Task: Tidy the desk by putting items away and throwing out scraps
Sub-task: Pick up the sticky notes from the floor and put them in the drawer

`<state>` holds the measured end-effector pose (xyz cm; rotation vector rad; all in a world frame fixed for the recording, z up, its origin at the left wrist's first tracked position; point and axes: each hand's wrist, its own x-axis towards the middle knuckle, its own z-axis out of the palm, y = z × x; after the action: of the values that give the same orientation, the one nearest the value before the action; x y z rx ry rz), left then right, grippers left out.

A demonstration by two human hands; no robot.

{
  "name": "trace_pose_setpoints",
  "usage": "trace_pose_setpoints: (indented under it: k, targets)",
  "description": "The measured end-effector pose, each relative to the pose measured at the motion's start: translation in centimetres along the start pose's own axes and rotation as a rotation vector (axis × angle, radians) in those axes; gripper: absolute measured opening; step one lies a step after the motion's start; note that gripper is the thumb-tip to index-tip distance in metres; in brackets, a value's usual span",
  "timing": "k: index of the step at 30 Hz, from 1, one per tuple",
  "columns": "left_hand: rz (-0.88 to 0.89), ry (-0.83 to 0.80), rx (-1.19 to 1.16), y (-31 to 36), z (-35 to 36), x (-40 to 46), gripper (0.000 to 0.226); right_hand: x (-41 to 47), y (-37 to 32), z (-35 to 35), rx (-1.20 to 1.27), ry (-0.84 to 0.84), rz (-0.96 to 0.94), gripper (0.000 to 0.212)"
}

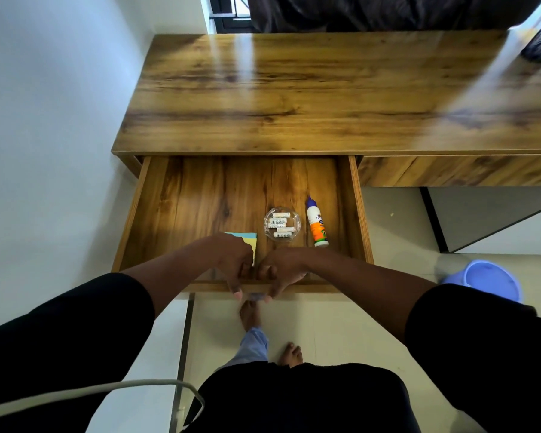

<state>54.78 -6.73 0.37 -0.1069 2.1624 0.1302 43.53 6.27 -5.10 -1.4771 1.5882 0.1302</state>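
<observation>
Both hands meet at the front edge of one pulled-out drawer (156,220). The left hand (236,264) curls its fingers (235,289) down over the drawer's front panel, gripping it; the right hand (281,270) does the same just beside it, its fingers hooked over the same panel, and the two hands nearly touch. Both forearms are bare, with two black sleeves pushed up above the elbows.

Inside the drawer lie three things, all near the front. One pad of sticky notes (249,242), blue and yellow, sits partly under the left hand. Just to its right stands one clear round container (281,225) holding four small white cylinders, batteries by the look of them. Right of that lies one white glue bottle (316,225) with a blue cap and orange label, its cap pointing toward the back.

The desk top (294,89) above shows bare wood. One blue bin (487,282) stands on the floor to the right, and two bare feet show below the drawer
</observation>
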Motion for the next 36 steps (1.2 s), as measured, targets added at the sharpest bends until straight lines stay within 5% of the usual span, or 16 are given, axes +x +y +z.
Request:
trace_pose_setpoints:
  k: [8, 20, 28, 36]
  targets:
    - [-0.055, 0.28, 0.042, -3.1, -2.2, 1.4, 0.111, 0.4, 1.4, -3.9, -0.012, 0.146, 0.028, 0.057]
    - [-0.191, 0.701, 0.115, -7.2, -5.5, 2.9, 0.141, 1.3, 3.2, -9.1, -0.412, 0.748, 0.265, 0.129]
    - [-0.275, 0.62, 0.114, -9.6, -8.5, 5.2, 0.159, 3.6, 4.7, -13.5, -0.413, 0.652, 0.371, 0.165]
    - [-0.289, 0.557, 0.047, -10.8, -10.2, 6.7, 0.167, 5.0, 5.5, -16.1, -0.39, 0.525, 0.44, 0.176]
